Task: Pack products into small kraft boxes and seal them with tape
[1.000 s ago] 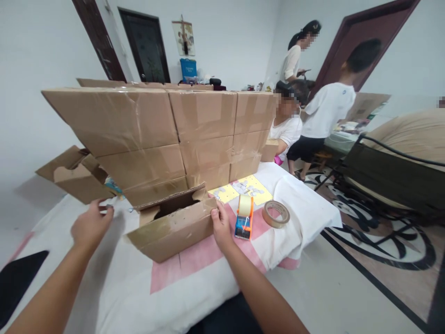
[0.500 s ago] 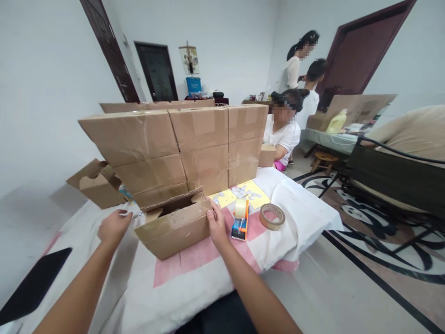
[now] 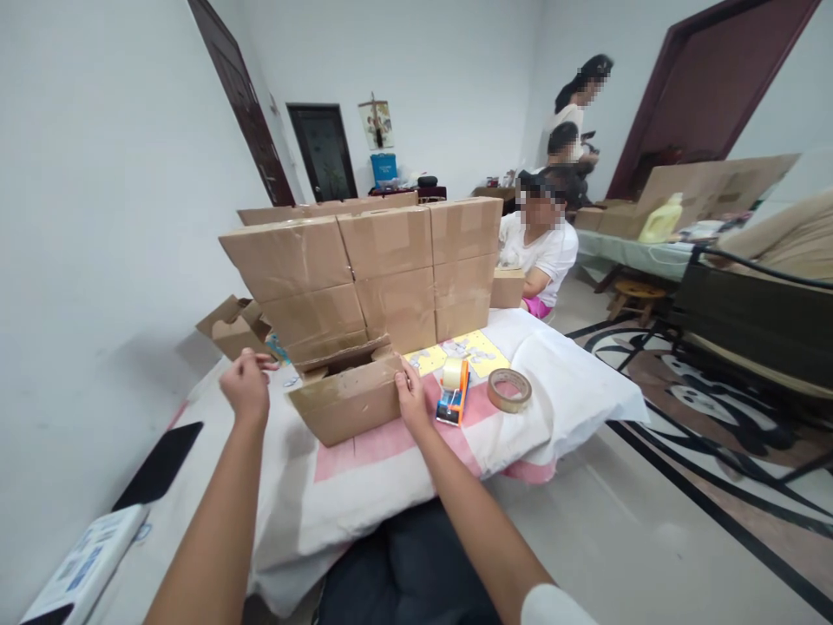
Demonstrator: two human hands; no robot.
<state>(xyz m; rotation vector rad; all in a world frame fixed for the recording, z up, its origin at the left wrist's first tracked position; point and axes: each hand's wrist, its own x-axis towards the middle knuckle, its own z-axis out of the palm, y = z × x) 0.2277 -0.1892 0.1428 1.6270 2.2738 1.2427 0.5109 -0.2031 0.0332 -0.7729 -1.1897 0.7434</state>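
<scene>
An open cardboard box [image 3: 348,404] sits on the cloth-covered table in front of me, its top flaps up and its inside mostly hidden. My right hand [image 3: 411,398] grips the right end of this box, thumb on the near face. To the left of the box, my left hand [image 3: 247,384] is raised with its fingers curled together; anything in them is too small to make out. Beside my right hand lies an orange and blue tape dispenser [image 3: 454,391] with a clear roll. A roll of brown tape [image 3: 509,390] rests further right.
Stacked, taped cardboard boxes [image 3: 390,278] form a wall behind the open box. Another open box [image 3: 232,326] stands at the left. A black flat pad [image 3: 160,464] lies on the table's left side. Across the table sits a person in white [image 3: 540,247]; others stand behind.
The view has turned left, so the scene sits further right. My left hand has lifted above the table beside the box. My right hand keeps its hold on the box's end.
</scene>
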